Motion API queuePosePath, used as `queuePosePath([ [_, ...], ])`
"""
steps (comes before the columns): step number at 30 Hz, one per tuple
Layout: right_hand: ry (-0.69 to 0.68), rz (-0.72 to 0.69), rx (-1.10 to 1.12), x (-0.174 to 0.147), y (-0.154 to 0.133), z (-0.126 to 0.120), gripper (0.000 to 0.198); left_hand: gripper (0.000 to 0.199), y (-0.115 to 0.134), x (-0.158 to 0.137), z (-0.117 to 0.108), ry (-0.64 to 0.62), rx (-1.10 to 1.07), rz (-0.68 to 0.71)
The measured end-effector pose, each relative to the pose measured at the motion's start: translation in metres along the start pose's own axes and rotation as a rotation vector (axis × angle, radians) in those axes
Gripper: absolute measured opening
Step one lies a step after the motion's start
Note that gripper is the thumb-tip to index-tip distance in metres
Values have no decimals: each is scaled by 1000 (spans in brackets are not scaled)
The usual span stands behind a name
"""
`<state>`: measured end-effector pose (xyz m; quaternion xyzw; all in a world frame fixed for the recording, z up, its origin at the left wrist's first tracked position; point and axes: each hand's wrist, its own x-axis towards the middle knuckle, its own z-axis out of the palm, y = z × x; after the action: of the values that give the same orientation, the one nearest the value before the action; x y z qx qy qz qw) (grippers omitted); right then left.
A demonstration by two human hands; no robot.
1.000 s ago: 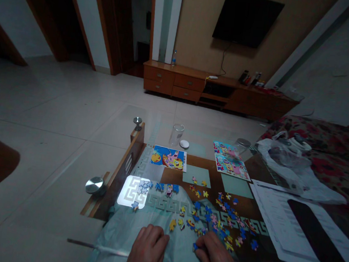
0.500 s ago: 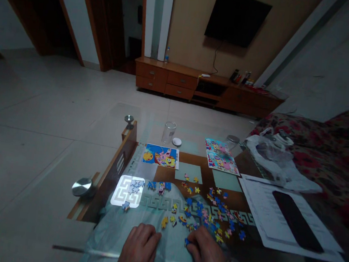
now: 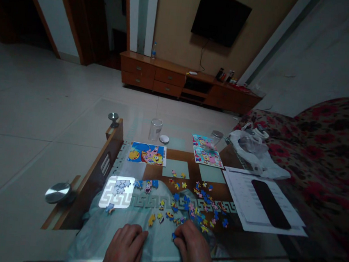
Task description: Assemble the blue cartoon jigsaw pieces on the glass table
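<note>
1. The right hand [image 3: 192, 246] pinches a blue puzzle piece [image 3: 173, 236] at the near side of the counter [image 3: 175, 168].
2. The left hand [image 3: 124, 245] curls up to the left; I cannot tell if it holds anything.
3. Loose pieces [image 3: 186, 200] lie just past the right hand.
4. A picture card [image 3: 147, 154] lies far left.

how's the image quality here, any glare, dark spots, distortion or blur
Head view: dim overall, the television nearly black; head view: brightest at the white rounded patch around the linked puzzle pieces, cause unclear; head view: highlights on the near metal knob; head view: wall edges and wooden cabinet slant; head view: print on the papers too soft to read.
</note>
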<state>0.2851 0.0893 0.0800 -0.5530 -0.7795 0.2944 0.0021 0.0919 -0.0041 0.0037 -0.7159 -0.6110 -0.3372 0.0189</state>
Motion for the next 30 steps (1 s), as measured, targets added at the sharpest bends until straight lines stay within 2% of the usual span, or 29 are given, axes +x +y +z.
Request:
queuePosePath([
  [5, 12, 17, -4, -2, -3, -1, 22, 28, 1, -2, 3, 21, -3, -43],
  [10, 32, -16, 20, -4, 1, -1, 19, 28, 0, -4, 6, 44, -6, -30],
  [16, 191, -104, -53, 19, 12, -27, 23, 27, -3, -7, 9, 24, -7, -35],
  [19, 150, -109, -153, 40, 16, -41, 27, 26, -4, -4, 6, 13, 6, -6],
  [23, 66, -111, -295, 60, 19, -48, 26, 24, -6, 1, 0, 6, 14, 37],
  [27, 47, -116, -331, 63, 19, -48, 25, 23, -5, 2, 1, -11, 16, 41],
  [30, 33, -108, -321, 63, 22, -47, 22, 23, -1, 0, 4, 0, 15, -13],
])
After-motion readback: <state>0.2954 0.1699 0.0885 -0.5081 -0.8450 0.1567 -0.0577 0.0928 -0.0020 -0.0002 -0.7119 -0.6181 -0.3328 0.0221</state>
